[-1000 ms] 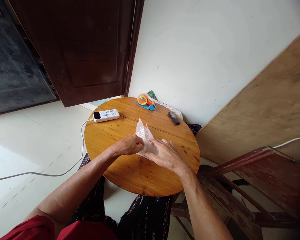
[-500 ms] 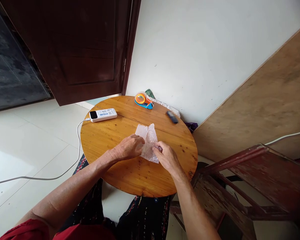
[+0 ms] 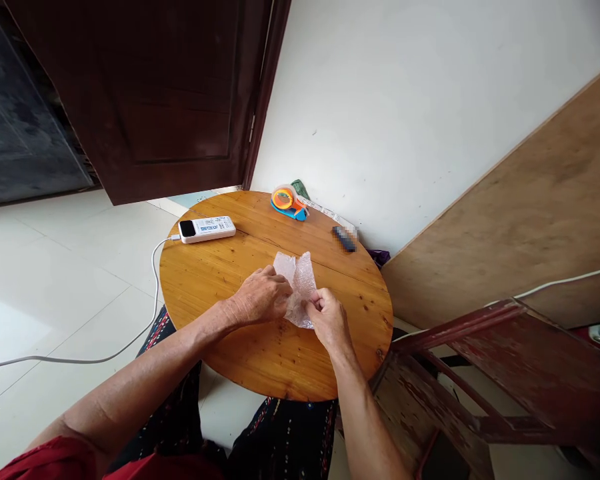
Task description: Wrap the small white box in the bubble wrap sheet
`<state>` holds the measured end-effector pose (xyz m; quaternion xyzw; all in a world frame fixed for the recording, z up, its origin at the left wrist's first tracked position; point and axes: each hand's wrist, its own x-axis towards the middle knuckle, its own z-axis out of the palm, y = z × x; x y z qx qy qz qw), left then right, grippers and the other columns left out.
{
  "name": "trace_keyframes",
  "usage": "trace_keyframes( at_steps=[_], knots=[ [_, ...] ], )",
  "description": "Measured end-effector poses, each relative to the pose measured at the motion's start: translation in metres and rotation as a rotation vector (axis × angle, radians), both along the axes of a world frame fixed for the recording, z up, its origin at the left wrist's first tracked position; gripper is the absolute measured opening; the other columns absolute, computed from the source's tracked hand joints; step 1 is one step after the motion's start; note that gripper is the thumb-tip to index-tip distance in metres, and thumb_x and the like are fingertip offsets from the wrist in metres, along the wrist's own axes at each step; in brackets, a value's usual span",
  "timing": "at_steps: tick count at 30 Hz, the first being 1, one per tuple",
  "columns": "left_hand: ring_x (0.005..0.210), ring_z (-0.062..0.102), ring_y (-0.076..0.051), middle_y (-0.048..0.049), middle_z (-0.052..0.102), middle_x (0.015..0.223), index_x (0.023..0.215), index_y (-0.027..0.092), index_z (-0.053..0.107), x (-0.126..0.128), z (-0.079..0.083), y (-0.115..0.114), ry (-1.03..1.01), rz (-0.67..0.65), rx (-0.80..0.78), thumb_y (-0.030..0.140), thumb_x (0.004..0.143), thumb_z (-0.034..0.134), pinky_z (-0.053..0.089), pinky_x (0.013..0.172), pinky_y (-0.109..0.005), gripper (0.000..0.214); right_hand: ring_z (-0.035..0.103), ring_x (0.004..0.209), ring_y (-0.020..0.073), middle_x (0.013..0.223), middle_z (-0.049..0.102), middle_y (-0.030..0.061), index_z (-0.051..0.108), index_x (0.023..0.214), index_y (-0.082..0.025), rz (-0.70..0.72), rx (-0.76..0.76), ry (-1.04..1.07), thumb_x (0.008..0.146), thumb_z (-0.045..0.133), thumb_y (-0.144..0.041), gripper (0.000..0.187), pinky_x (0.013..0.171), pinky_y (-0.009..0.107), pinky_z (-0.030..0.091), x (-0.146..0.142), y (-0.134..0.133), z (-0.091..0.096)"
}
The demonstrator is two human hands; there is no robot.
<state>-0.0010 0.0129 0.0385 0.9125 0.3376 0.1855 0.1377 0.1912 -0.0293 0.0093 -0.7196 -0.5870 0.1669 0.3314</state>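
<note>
A small piece of clear bubble wrap [image 3: 299, 280] lies crumpled near the middle of a round wooden table [image 3: 220, 280]. My left hand [image 3: 259, 297] presses on its left edge with fingers curled over it. My right hand [image 3: 327, 319] is closed in a pinch on the wrap's lower right corner. Whether anything lies inside the wrap is hidden.
A white power bank [image 3: 207, 229] with a white cable [image 3: 130, 340] sits at the table's left rear. An orange and blue tape dispenser [image 3: 289, 201] and a small dark object [image 3: 344, 239] lie at the back. A dark wooden chair [image 3: 480, 373] stands right, a dark door [image 3: 155, 100] behind.
My right hand went from lying flat on the wrap to a closed pinch at its corner. The wrap's raised flap has folded lower. My left hand stayed on it.
</note>
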Motion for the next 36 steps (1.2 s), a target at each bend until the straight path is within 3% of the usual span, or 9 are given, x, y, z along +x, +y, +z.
trace_keyframes(
  at_steps=[2,6,14,18,21,25,30,32,36],
  knots=[
    [0.089,0.059,-0.022,-0.0068,0.072,0.096,0.084,0.019,0.071,0.001,0.000,0.000,0.011,0.005,-0.008,0.017,0.083,0.054,0.047,0.085,-0.034,0.017,0.047,0.055,0.0148,0.060,0.053,-0.0044,0.056,0.082,-0.023,-0.031,0.047,-0.015,0.070,0.057,-0.035,0.017,0.056,0.026,0.035,-0.005,0.002,0.002],
    [0.095,0.061,-0.024,-0.0078,0.070,0.096,0.084,0.019,0.070,0.004,0.000,0.000,0.009,0.032,-0.070,0.016,0.083,0.053,0.050,0.076,-0.031,0.017,0.043,0.051,0.0133,0.056,0.047,-0.0084,0.057,0.110,-0.021,0.009,0.063,0.120,0.073,0.057,-0.035,0.040,0.052,0.024,0.035,-0.015,0.006,0.007],
    [0.095,0.065,-0.023,-0.0092,0.070,0.094,0.086,0.017,0.070,0.006,-0.002,0.003,-0.084,0.034,-0.215,0.017,0.083,0.055,0.051,0.082,-0.029,0.014,0.051,0.049,0.0130,0.065,0.058,-0.0053,0.048,0.133,-0.015,0.004,0.000,0.546,0.073,0.064,-0.043,0.068,0.043,0.024,0.042,-0.032,0.007,0.009],
    [0.109,0.064,-0.025,-0.0112,0.070,0.112,0.123,0.017,0.059,0.005,-0.016,0.004,-0.230,0.069,-0.291,0.022,0.082,0.059,0.051,0.089,-0.032,0.042,0.057,0.055,0.0139,0.081,0.069,0.0030,0.046,0.139,-0.013,0.125,-0.054,0.485,0.083,0.056,-0.044,0.065,0.043,0.024,0.045,-0.034,-0.004,0.020],
    [0.106,0.063,-0.024,-0.0105,0.067,0.116,0.136,0.018,0.048,0.004,-0.028,0.001,-0.371,0.080,-0.316,0.024,0.080,0.061,0.051,0.090,-0.035,0.058,0.063,0.067,0.0149,0.106,0.072,0.0110,0.040,0.143,-0.012,0.236,-0.075,0.395,0.087,0.050,-0.035,0.062,0.057,0.028,0.054,-0.033,-0.010,0.025],
    [0.091,0.064,-0.020,-0.0103,0.063,0.114,0.132,0.014,0.050,0.002,-0.032,-0.003,-0.526,0.151,-0.352,0.015,0.072,0.061,0.053,0.084,-0.033,0.062,0.068,0.083,0.0184,0.122,0.068,0.0130,0.036,0.146,-0.017,0.365,-0.064,0.176,0.083,0.052,-0.024,0.065,0.078,0.037,0.057,-0.036,-0.012,0.027],
    [0.081,0.061,-0.017,-0.0067,0.059,0.105,0.111,0.017,0.063,0.007,-0.031,-0.006,-0.546,0.236,-0.368,0.028,0.080,0.062,0.052,0.080,-0.031,0.033,0.066,0.111,0.0222,0.123,0.069,0.0115,0.032,0.149,-0.018,0.420,-0.044,-0.055,0.084,0.043,-0.011,0.067,0.095,0.041,0.052,-0.039,-0.009,0.033],
    [0.081,0.061,-0.016,-0.0053,0.058,0.101,0.108,0.018,0.064,0.009,-0.033,-0.006,-0.509,0.259,-0.373,0.029,0.081,0.061,0.052,0.080,-0.031,0.029,0.069,0.102,0.0206,0.122,0.069,0.0126,0.029,0.150,-0.016,0.447,-0.062,-0.019,0.083,0.040,-0.010,0.068,0.090,0.039,0.055,-0.036,-0.005,0.035],
    [0.084,0.060,-0.017,-0.0044,0.056,0.101,0.107,0.019,0.064,0.013,-0.037,-0.007,-0.447,0.285,-0.367,0.020,0.077,0.060,0.051,0.079,-0.030,0.030,0.065,0.059,0.0123,0.117,0.072,0.0115,0.035,0.146,-0.017,0.473,-0.137,0.166,0.082,0.041,-0.013,0.065,0.069,0.032,0.057,-0.027,0.006,0.038]
  ],
)
